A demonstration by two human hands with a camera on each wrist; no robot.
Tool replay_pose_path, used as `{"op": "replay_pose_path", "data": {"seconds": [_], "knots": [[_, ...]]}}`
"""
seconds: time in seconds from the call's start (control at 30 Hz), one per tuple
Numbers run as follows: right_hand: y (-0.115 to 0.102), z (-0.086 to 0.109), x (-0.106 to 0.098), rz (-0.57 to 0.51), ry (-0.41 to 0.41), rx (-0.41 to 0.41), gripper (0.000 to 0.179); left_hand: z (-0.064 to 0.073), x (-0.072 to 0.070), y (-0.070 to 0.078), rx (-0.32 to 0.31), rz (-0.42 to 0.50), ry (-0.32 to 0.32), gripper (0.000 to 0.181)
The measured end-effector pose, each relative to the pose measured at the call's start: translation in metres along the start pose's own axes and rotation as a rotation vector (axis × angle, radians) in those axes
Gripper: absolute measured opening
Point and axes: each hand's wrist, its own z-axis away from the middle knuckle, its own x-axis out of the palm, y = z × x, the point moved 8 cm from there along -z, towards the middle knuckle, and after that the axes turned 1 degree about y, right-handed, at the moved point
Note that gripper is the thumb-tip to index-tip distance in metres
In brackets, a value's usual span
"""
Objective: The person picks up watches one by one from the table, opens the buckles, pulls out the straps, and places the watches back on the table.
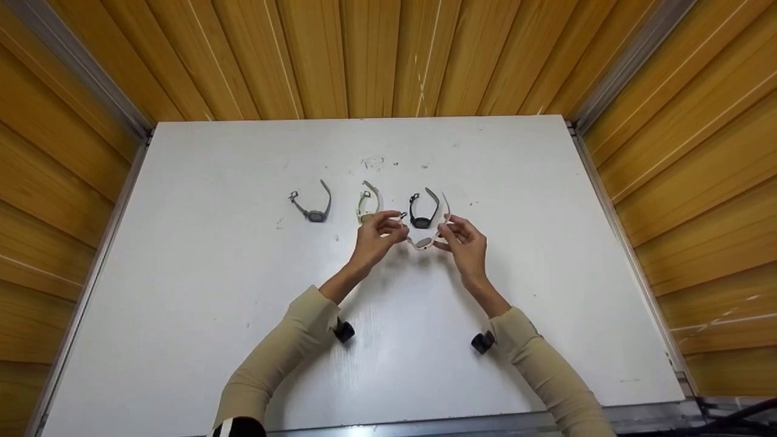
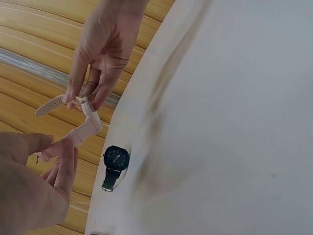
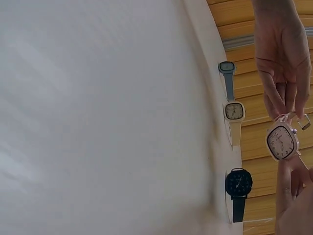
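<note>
A pale pink wristwatch (image 1: 423, 243) is held up over the table between both hands, its strap undone and bowed into a U. My left hand (image 1: 375, 241) pinches the buckle end of the strap between thumb and fingers. On the other side, my right hand (image 1: 467, 247) pinches the holed strap near the case. The rounded-square dial (image 3: 282, 142) shows in the right wrist view, with the metal buckle (image 3: 304, 122) beside the left fingertips. Just behind the held watch, a black wristwatch (image 1: 420, 223) stands on the table with its strap spread.
A cream wristwatch (image 3: 234, 111) and a grey-blue wristwatch (image 1: 316, 215) stand in a row left of the black one, straps undone. The white table (image 1: 182, 291) has dark scuffs near its back. Wood-patterned walls (image 1: 364, 54) enclose the back and sides.
</note>
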Motion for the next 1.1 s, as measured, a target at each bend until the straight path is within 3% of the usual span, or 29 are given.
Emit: {"op": "replay_pose_path", "data": {"seconds": [0.23,0.37,0.5,0.63,0.73,0.93,1.1], "knots": [[-0.020,-0.030,-0.004,0.032,0.036,-0.017,0.033,-0.023,-0.002,0.014,-0.010,0.070,0.174,0.033],[-0.035,-0.055,-0.011,0.106,0.071,-0.010,0.036,-0.049,0.012,0.026,-0.012,0.091,0.212,0.031],[-0.043,-0.078,-0.020,0.187,0.098,0.039,0.038,-0.077,0.031,0.037,0.006,0.046,0.229,0.028],[-0.041,-0.093,-0.034,0.262,0.148,0.116,0.039,-0.099,0.049,0.039,-0.022,-0.070,0.238,0.028],[-0.033,-0.100,-0.043,0.313,0.169,0.192,0.040,-0.110,0.060,0.035,-0.047,-0.220,0.243,0.029],[-0.014,-0.102,-0.054,0.336,0.177,0.310,0.041,-0.124,0.079,0.025,0.002,-0.609,0.214,0.018],[-0.002,-0.099,-0.058,0.418,0.160,0.324,0.040,-0.128,0.088,0.009,-0.006,-0.818,0.190,0.018]]}}
